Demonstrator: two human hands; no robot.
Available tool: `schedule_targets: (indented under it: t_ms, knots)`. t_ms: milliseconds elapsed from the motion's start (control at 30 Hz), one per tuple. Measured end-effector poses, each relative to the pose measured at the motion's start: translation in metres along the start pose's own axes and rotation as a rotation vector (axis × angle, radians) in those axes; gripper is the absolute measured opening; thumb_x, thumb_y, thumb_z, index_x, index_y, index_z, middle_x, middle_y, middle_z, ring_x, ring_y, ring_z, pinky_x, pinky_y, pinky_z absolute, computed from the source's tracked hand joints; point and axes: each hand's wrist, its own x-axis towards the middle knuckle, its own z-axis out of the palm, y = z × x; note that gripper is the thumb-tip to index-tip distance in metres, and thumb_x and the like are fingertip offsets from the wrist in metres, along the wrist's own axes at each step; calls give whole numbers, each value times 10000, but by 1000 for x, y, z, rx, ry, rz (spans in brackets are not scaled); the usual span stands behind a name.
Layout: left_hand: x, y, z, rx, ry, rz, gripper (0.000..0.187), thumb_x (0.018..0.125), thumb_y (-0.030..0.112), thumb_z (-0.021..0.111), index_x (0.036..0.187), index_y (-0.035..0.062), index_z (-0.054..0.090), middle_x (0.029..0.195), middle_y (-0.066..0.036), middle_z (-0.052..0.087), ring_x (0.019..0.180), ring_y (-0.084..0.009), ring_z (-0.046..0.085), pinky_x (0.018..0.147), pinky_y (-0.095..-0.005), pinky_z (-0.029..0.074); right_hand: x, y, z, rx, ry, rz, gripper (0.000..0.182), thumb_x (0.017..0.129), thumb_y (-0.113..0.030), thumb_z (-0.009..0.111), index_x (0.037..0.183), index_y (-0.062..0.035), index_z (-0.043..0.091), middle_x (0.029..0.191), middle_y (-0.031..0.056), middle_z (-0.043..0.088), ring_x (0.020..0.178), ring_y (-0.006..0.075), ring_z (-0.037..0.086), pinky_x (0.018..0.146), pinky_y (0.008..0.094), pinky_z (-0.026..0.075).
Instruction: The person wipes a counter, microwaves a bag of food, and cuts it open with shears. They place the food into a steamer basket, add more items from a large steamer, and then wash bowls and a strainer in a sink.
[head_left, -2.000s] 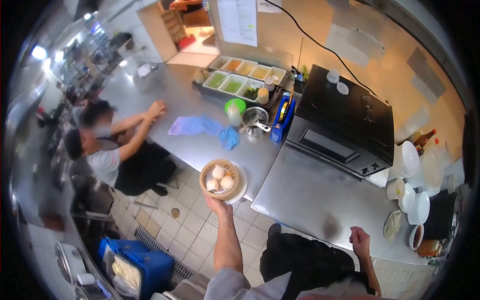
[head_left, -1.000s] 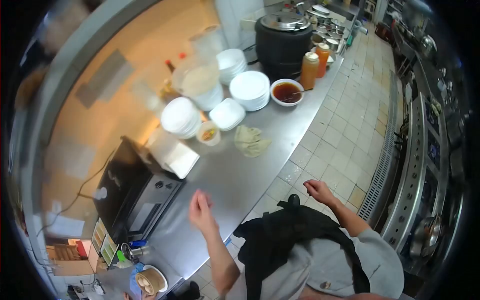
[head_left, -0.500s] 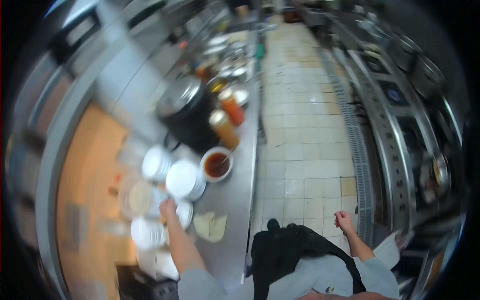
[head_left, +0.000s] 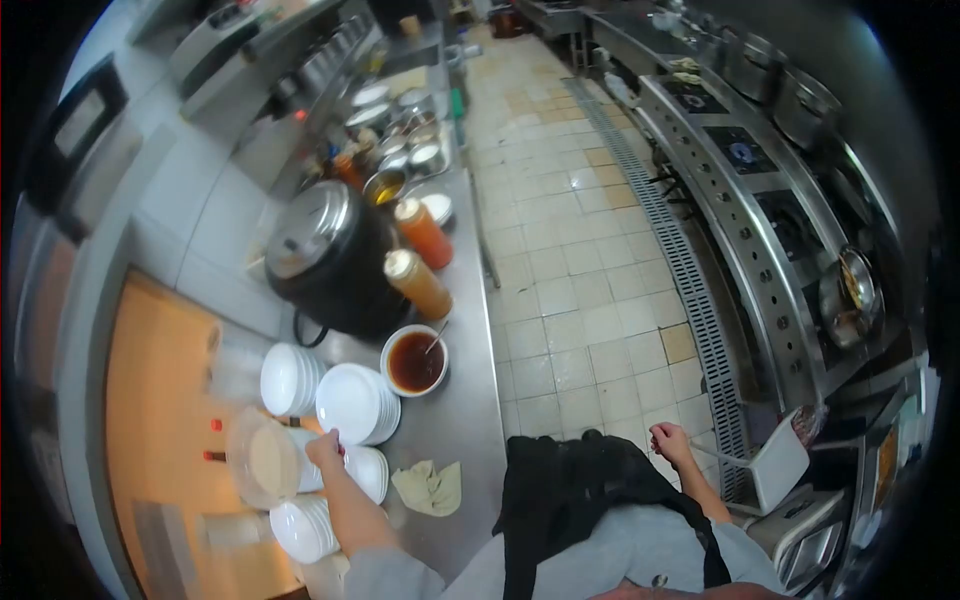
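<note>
On the left, my left hand is at the near edge of a tall stack of white plates, its fingers closed; what they hold, if anything, is too small to tell. Just below it sits a second stack of white dishes. My right hand hangs in front of me over the floor, fingers curled in, with nothing visible in it. A white bowl of dark red sauce with a spoon stands beside the plates. A crumpled cloth lies on the steel counter.
Behind the sauce stand two squeeze bottles, one orange and one tan, and a black pot with a steel lid. A stove with pans runs along the right. A floor grate crosses the tiles.
The view has shifted and become sharper. My left hand is now at the lower edge of the tall plate stack. My right hand remains curled over the floor.
</note>
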Motion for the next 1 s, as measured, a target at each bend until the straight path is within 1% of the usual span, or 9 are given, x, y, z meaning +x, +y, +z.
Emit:
schedule_targets:
  t_ms: [200, 300, 367, 400, 600, 733, 800, 933, 1000]
  knots:
    - [21, -19, 8, -159, -129, -153, 258, 750, 107, 857, 701, 88, 605, 603, -50, 578, 428, -135, 481, 343, -305, 341, 18, -12, 28, -48, -81, -5, 236, 975, -229, 611, 985, -10, 697, 722, 57, 650, 604, 139, 631, 529, 293, 509]
    - [22, -28, 5, -337, -203, -87, 248, 729, 130, 873, 745, 73, 632, 594, -42, 562, 449, -142, 470, 371, -321, 332, 28, -16, 38, -101, -170, -16, 248, 983, -245, 606, 999, -14, 695, 725, 54, 650, 600, 134, 627, 527, 292, 500]
    - [53, -53, 15, -408, -143, -52, 264, 702, 151, 871, 769, 54, 635, 598, -52, 563, 439, -170, 478, 374, -345, 347, 24, -39, 39, -238, -162, -152, 257, 993, -258, 604, 1034, -20, 691, 753, 55, 654, 610, 134, 626, 537, 292, 499]
    - [41, -43, 8, -273, -66, -68, 199, 753, 172, 850, 806, 59, 694, 592, -13, 521, 440, -133, 420, 390, -337, 318, 25, -45, 41, -239, -184, -171, 261, 1006, -265, 598, 1045, -22, 685, 762, 47, 644, 624, 132, 625, 548, 289, 502]
    - [9, -30, 8, -94, 123, 179, 303, 719, 185, 864, 809, -28, 668, 716, -113, 651, 529, -192, 591, 431, -326, 414, 46, -53, 44, -322, -259, -222, 256, 1018, -249, 590, 1040, -6, 671, 745, 29, 617, 606, 97, 556, 538, 261, 446]
    - [-13, -3, -6, -115, 58, 9, 300, 724, 176, 861, 813, -29, 662, 704, -100, 630, 508, -178, 552, 424, -311, 393, 49, -60, 52, -381, -273, -235, 266, 1016, -241, 592, 1041, 7, 682, 772, 42, 641, 667, 115, 581, 603, 273, 470]
    - [-1, -4, -9, -176, -147, -222, 294, 747, 180, 843, 829, -36, 660, 686, -84, 601, 497, -159, 508, 415, -302, 366, 52, -56, 53, -399, -268, -264, 270, 1015, -239, 594, 1041, 14, 686, 780, 46, 649, 686, 125, 593, 627, 281, 481]
    - [-17, 3, -14, -225, -125, -236, 287, 786, 197, 814, 809, -43, 657, 650, -58, 556, 485, -132, 443, 415, -294, 325, 56, -46, 53, -461, -298, -311, 279, 1012, -238, 600, 1045, 27, 685, 779, 48, 655, 717, 146, 609, 670, 295, 496]
    - [-20, 8, -14, -356, -105, -185, 282, 866, 178, 734, 968, -75, 663, 814, -125, 648, 633, -202, 610, 519, -329, 477, 54, -50, 54, -470, -303, -344, 280, 1012, -239, 602, 1046, 27, 684, 774, 46, 653, 719, 151, 610, 675, 298, 497]
